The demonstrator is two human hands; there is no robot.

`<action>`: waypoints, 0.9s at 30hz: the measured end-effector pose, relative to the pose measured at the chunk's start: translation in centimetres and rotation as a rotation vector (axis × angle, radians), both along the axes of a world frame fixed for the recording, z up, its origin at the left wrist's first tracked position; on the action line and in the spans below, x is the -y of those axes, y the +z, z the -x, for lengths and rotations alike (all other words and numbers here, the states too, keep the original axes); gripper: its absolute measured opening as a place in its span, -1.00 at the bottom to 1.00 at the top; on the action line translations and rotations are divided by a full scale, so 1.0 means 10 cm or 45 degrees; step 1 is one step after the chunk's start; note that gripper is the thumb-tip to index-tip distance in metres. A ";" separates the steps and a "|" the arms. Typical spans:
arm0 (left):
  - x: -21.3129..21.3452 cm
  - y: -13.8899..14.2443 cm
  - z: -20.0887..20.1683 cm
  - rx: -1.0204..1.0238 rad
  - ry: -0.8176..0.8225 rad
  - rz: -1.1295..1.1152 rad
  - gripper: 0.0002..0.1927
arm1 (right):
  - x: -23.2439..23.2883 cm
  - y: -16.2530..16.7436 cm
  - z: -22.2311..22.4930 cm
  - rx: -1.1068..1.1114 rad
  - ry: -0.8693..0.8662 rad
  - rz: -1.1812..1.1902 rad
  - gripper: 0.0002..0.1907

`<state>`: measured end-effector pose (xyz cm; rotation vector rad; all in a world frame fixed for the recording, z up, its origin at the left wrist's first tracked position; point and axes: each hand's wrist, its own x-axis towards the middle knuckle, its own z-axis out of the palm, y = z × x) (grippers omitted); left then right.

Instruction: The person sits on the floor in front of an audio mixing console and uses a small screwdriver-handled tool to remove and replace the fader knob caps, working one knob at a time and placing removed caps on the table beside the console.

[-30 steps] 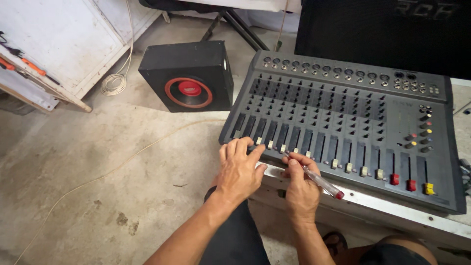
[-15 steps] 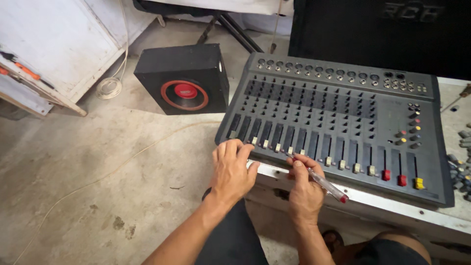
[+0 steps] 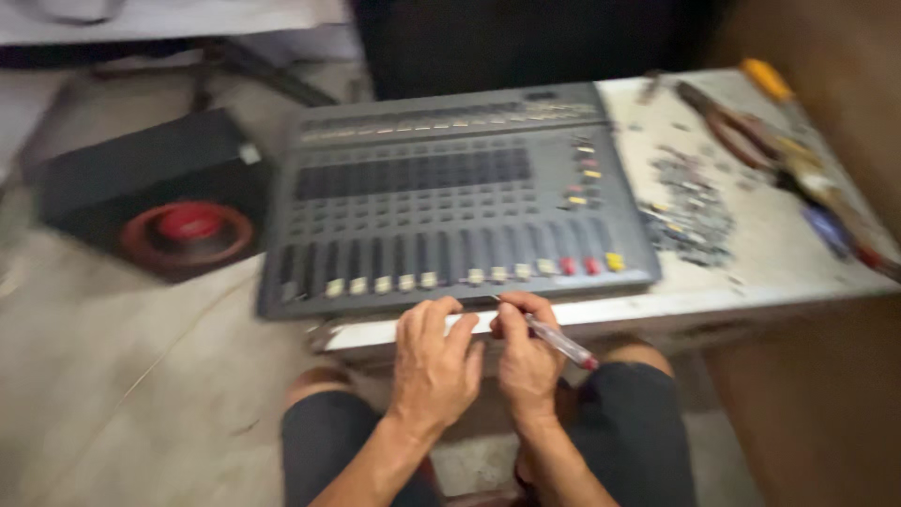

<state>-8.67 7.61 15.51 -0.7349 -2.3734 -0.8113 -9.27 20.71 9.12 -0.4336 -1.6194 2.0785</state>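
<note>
**Hands at the front lip of a mixing console**

A bare concrete floor and a worn, pale worktop (image 3: 770, 272) fill the blurred head view. At far left a black speaker box (image 3: 141, 188) with a red cone lies on the floor. Beside it, the grey mixing console (image 3: 450, 202) sits on the worktop with its left end overhanging the edge, and a row of pale, red and yellow fader caps runs along its near side.

Below that row, the left hand (image 3: 434, 361) rests palm down against the console's front edge, its fingers curled over the metal lip, pressing rather than clamped on anything. Just beside it, touching at the knuckles, the right hand (image 3: 526, 361) is closed around a slim screwdriver (image 3: 560, 341) with a clear handle and red end. The tool lies slanted across the fingers, its tip pointing up-left to the front edge under the faders and its red end trailing down-right, past the knuckles. The blur hides whether the tip actually sits in a screw.

Further right, a heap of small dark screws or parts (image 3: 690, 211) lies on the worktop, with pliers and other hand tools (image 3: 788, 150) beyond.

The risks, as I judge them: the tip could skid off the lip and hit the left fingers so close by, and the overhanging console could shift under a hard push.
</note>
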 end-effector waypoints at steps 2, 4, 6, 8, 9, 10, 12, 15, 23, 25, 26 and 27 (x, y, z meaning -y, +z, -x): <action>-0.22 0.03 0.06 0.038 -0.115 0.014 -0.52 | -0.22 0.04 -0.02 -0.025 -0.071 0.024 -0.83; -0.45 0.07 0.12 0.054 -0.220 0.028 -0.48 | -0.44 0.09 -0.03 -0.068 -0.121 0.044 -0.82; -0.70 0.11 0.19 0.048 -0.320 0.036 -0.40 | -0.66 0.14 -0.03 -0.098 -0.197 0.019 -0.81; -0.95 0.13 0.25 0.062 -0.387 0.053 -0.34 | -0.90 0.19 -0.04 -0.080 -0.286 -0.046 -0.80; -1.07 0.14 0.28 0.069 -0.418 0.064 -0.31 | -1.03 0.20 -0.08 -0.043 -0.339 -0.097 -0.80; -1.20 0.14 0.31 0.079 -0.447 0.082 -0.30 | -1.15 0.21 -0.10 -0.005 -0.392 -0.147 -0.79; -1.45 0.15 0.36 0.101 -0.500 0.117 -0.27 | -1.45 0.21 -0.14 -0.087 -0.455 -0.136 -0.79; -1.85 0.13 0.41 0.136 -0.535 0.131 -0.28 | -1.92 0.20 -0.24 -0.056 -0.613 -0.358 -0.82; -2.68 0.09 0.58 0.122 -0.445 0.374 -0.11 | -2.70 0.20 -0.24 0.200 -0.850 -0.929 -0.82; -2.78 0.07 0.61 0.148 -0.431 0.412 -0.11 | -2.77 0.20 -0.20 0.195 -0.811 -1.000 -0.78; -2.80 0.06 0.62 0.165 -0.428 0.412 -0.11 | -2.79 0.19 -0.18 0.208 -0.791 -1.035 -0.77; -2.82 0.05 0.62 0.182 -0.423 0.413 -0.12 | -2.80 0.19 -0.17 0.220 -0.767 -1.070 -0.76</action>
